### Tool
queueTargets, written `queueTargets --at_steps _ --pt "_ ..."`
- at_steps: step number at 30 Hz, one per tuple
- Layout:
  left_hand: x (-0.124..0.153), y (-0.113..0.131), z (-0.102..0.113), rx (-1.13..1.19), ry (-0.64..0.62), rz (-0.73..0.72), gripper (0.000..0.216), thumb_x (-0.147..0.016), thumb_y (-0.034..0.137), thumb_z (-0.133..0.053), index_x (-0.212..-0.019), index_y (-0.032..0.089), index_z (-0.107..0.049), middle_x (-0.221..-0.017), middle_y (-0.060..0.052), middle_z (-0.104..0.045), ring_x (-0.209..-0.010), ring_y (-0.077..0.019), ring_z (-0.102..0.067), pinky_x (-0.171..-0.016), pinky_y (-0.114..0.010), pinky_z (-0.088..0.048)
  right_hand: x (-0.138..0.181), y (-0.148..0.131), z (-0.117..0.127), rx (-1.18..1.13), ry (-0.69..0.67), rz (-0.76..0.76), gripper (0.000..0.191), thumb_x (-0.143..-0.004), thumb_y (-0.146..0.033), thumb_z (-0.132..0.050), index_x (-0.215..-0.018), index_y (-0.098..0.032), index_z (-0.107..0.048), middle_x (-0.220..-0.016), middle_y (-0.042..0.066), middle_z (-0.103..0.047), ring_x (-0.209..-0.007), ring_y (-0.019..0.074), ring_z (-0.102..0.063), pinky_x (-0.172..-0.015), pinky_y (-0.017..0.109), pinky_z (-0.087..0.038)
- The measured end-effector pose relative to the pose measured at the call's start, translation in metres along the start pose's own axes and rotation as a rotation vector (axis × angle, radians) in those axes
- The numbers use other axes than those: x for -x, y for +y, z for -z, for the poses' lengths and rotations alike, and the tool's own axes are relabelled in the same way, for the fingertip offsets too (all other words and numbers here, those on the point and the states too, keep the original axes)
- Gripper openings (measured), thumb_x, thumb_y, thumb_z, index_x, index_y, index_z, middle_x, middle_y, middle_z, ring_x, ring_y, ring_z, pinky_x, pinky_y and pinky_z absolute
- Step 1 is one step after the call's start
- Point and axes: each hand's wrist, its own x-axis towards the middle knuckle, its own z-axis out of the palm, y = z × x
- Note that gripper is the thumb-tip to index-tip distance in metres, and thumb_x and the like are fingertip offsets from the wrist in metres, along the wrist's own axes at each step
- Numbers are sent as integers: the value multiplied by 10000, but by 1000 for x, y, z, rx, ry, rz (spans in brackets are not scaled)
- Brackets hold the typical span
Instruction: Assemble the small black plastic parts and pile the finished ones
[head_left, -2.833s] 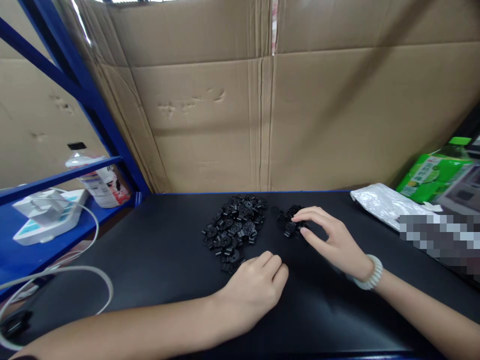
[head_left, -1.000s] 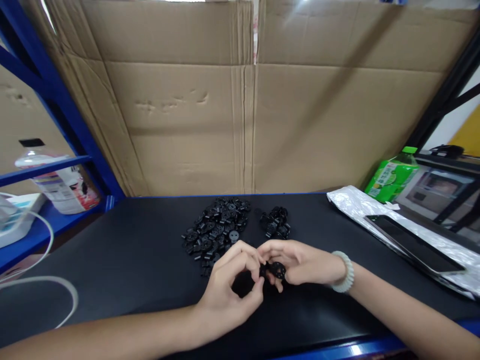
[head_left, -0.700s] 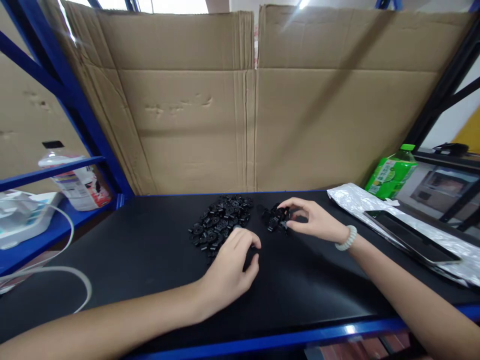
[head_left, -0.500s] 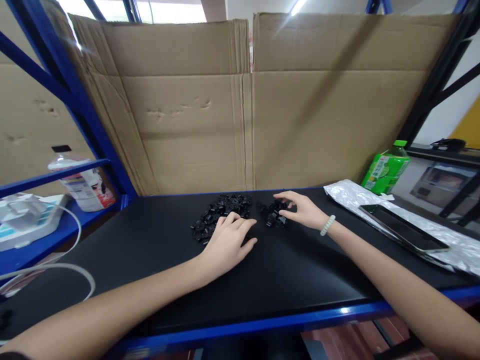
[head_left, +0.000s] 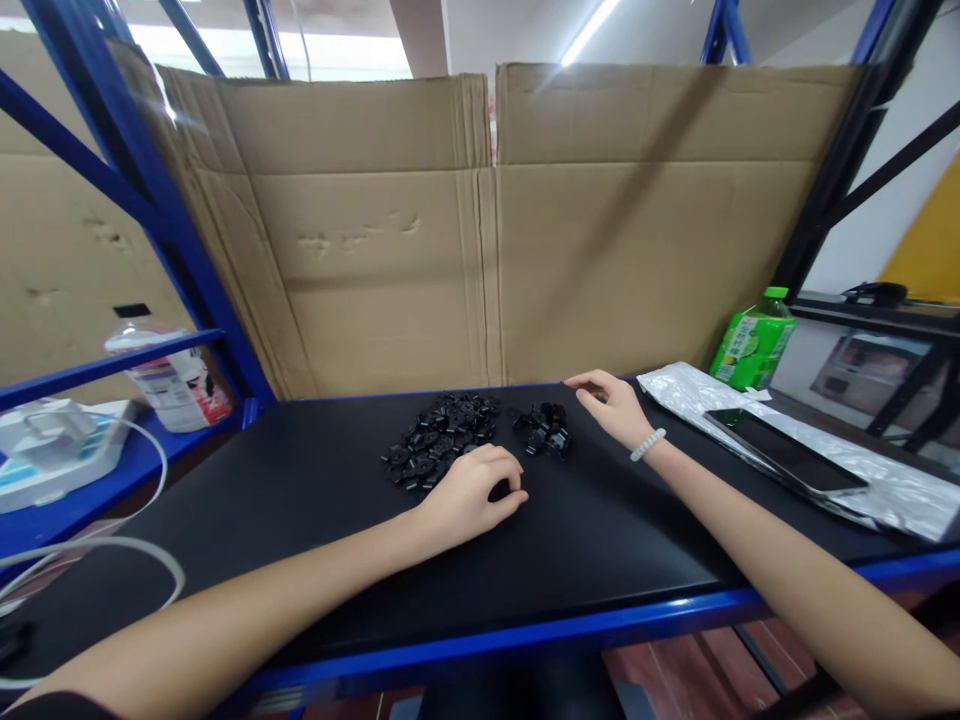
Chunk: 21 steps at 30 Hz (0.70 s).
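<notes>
Sitting half-curled beside the big pile (head_left: pixel 442 437), its hold hidden, the left hand (head_left: pixel 474 490) could scatter parts by sweeping sideways, while the right hand (head_left: pixel 611 407), loosely parted, seemingly empty, is near the small pile (head_left: pixel 549 432)

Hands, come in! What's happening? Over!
Left hand curled, grip unclear, in front of larger black pile. Right hand open beside smaller pile. No other obstruction seen.
</notes>
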Motion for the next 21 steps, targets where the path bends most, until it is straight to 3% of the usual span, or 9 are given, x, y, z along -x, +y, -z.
queueTargets --at_steps 4,11,17,21 --pt "-3 -3 -7 9 46 64 186 -786 283 -648 -910 144 -641 -891 -93 -669 -869 -251 -611 -817 -399 -476 -2 2 1 -6 49 -22 211 -785 -193 -481 -890 -161 -661 -912 81 -670 -809 177 -615 -759 345 -493" --pt "-6 5 -6 234 55 31 128 -740 125 -647 -852 172 -687 -879 -40 -673 -780 -166 -633 -731 -283 -530 -3 1 2 -19 23 -32 201 -771 -211 -494 -869 -142 -655 -869 89 -676 -776 178 -618 -735 339 -493" --pt "-1 13 -3 500 194 113 137 -750 97 -602 -881 133 -619 -902 -45 -631 -865 -144 -634 -790 -279 -566 15 -40 -8 -28 -133 -22 246 -836 -273 -431 -916 -136 -619 -737 49 -668 -594 136 -598 -568 267 -492" --pt "6 16 -8 611 270 164 147 -751 109 -605 -897 123 -600 -925 -53 -606 -882 -154 -627 -813 -319 -571 21 -53 -5 92 -175 -9 206 -829 -271 -455 -890 -177 -628 -807 39 -665 -697 148 -601 -673 278 -491"
